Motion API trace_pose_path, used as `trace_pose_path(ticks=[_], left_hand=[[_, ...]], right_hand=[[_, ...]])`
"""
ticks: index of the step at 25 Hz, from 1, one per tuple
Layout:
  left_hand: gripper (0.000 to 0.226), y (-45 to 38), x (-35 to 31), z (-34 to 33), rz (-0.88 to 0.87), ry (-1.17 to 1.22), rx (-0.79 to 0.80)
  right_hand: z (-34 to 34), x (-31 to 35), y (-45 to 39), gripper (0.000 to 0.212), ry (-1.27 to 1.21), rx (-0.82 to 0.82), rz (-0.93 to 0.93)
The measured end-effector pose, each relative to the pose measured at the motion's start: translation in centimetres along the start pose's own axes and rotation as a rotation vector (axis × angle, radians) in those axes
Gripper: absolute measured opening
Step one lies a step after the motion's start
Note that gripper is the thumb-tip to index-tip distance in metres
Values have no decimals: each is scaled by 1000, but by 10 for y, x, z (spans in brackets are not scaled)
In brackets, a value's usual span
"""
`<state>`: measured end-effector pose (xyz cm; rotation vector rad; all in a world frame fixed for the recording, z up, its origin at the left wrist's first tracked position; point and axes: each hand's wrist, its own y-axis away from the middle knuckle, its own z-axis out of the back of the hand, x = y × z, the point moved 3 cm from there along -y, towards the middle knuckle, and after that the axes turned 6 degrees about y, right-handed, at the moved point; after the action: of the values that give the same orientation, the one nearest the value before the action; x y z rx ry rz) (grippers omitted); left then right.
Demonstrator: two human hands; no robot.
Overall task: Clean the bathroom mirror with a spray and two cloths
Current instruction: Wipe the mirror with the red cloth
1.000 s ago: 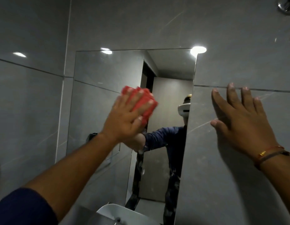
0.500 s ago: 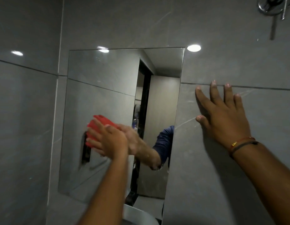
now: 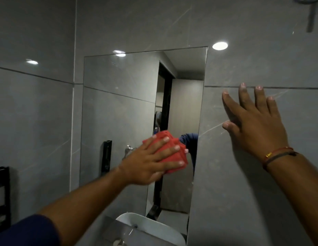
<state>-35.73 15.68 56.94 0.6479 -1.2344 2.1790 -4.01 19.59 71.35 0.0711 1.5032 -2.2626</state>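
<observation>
A frameless rectangular mirror (image 3: 119,103) hangs on the grey tiled wall. My left hand (image 3: 147,162) presses a bunched red cloth (image 3: 169,157) flat against the mirror's lower right part, near its right edge. My right hand (image 3: 254,125) lies flat on the wall tile to the right of the mirror, fingers spread, holding nothing. No spray bottle or second cloth shows.
A white basin (image 3: 154,226) sits below the mirror, with a tap partly visible at the bottom edge. A black rack (image 3: 1,196) is fixed to the wall at far left. A chrome fitting (image 3: 311,13) hangs at the top right.
My left hand has swept the red cloth from the mirror's left side across to its lower right. My right hand stays planted on the wall.
</observation>
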Motion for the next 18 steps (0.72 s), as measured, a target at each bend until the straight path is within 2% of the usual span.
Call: trace_pose_path(ticks=[1, 3, 7, 10, 12, 14, 15, 16, 18], left_hand=[[76, 12, 29, 3, 104, 19, -30], [71, 40, 78, 10, 418, 116, -142], [63, 125, 145, -5, 1012, 262, -403], [63, 149, 136, -25, 1619, 416, -616], [60, 131, 97, -30, 1926, 456, -707], [59, 90, 43, -24, 2072, 518, -734], [59, 65, 16, -19, 2080, 570, -726], [62, 37, -14, -13, 2052, 628, -694], [69, -17, -71, -5, 1893, 692, -601]], right_hand=[[-2, 1, 0, 87, 2, -4, 2], [-3, 0, -3, 86, -3, -7, -2], [-6, -1, -3, 81, -32, -11, 11], [-10, -2, -4, 71, -43, -35, 16], [-8, -2, -4, 76, -54, -34, 16], [-8, 0, -3, 81, -39, -32, 12], [-8, 2, -3, 82, -31, -24, 7], [-6, 1, -3, 82, -27, -18, 4], [-3, 2, -2, 83, -15, -10, 5]])
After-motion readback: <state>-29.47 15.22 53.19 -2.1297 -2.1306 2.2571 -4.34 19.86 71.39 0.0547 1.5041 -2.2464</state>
